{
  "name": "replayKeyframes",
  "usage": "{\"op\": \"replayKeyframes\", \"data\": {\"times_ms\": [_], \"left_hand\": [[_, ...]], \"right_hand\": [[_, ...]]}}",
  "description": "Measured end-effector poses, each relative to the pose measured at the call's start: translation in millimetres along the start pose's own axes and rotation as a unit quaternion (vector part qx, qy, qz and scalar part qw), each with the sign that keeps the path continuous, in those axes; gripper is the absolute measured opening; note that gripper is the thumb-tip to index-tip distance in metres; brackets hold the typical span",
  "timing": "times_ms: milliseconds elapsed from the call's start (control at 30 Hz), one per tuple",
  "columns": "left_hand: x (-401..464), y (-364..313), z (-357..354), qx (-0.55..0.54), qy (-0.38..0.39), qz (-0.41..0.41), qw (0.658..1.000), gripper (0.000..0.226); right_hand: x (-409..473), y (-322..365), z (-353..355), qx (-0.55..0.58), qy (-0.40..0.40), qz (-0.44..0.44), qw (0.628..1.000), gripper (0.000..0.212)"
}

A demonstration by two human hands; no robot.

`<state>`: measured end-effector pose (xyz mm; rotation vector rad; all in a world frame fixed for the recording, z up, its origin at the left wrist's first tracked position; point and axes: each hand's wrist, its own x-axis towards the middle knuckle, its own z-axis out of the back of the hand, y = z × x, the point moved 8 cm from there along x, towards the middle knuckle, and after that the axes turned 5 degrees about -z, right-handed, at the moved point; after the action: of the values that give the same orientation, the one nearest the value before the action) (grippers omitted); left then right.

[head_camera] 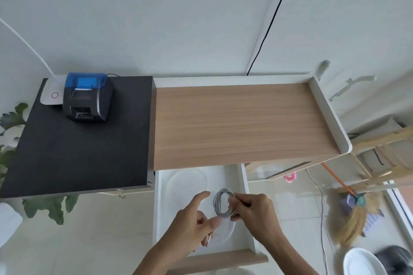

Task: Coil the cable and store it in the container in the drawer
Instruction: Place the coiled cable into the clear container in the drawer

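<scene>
A grey-white cable (220,203) is wound into a small ring of several loops, held upright above the open white drawer (251,219). My right hand (252,210) pinches the ring's right side. My left hand (193,223) is just left of the ring, forefinger stretched out, with the cable's loose plug end (209,240) pinched in its lower fingers. A clear, shallow oval container (228,233) lies in the drawer under the hands, partly hidden by them. A second clear oval shape (187,182) lies further back in the drawer.
The drawer hangs under a wooden desk top (241,125) with a white raised rim. A black cabinet top (78,138) to the left carries a small blue-lidded printer (87,97). A broom (350,214), a white bowl (362,263) and a floor cable lie right.
</scene>
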<state>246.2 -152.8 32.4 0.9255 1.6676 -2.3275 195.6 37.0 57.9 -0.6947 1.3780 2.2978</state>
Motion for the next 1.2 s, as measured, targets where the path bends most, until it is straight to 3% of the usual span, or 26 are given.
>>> {"op": "replayKeyframes", "data": {"times_ms": [167,333,500,767,1000,1133,1200], "left_hand": [[24,68,-36,-0.068,-0.05,0.102,0.991,0.055],[42,115,-51,-0.179,-0.119,0.163,0.963,0.044],[67,150,-52,-0.174,-0.158,0.187,0.954,0.035],[88,161,-70,-0.111,-0.12,0.185,0.969,0.033],[104,185,-97,-0.131,-0.043,0.208,0.968,0.07],[103,183,-95,-0.16,-0.038,0.222,0.961,0.06],[93,175,-87,-0.158,-0.037,0.237,0.958,0.039]], "right_hand": [[23,-62,-28,0.028,0.037,-0.044,0.998,0.029],[53,-110,-58,0.028,0.066,-0.1,0.992,0.02],[86,-137,-83,0.0,0.066,-0.115,0.991,0.02],[113,-163,-110,-0.045,0.015,-0.14,0.989,0.028],[124,-184,-128,-0.128,-0.006,-0.143,0.981,0.031],[127,-197,-128,-0.168,0.013,-0.159,0.973,0.025],[125,-198,-126,-0.197,0.028,-0.164,0.966,0.022]]}}
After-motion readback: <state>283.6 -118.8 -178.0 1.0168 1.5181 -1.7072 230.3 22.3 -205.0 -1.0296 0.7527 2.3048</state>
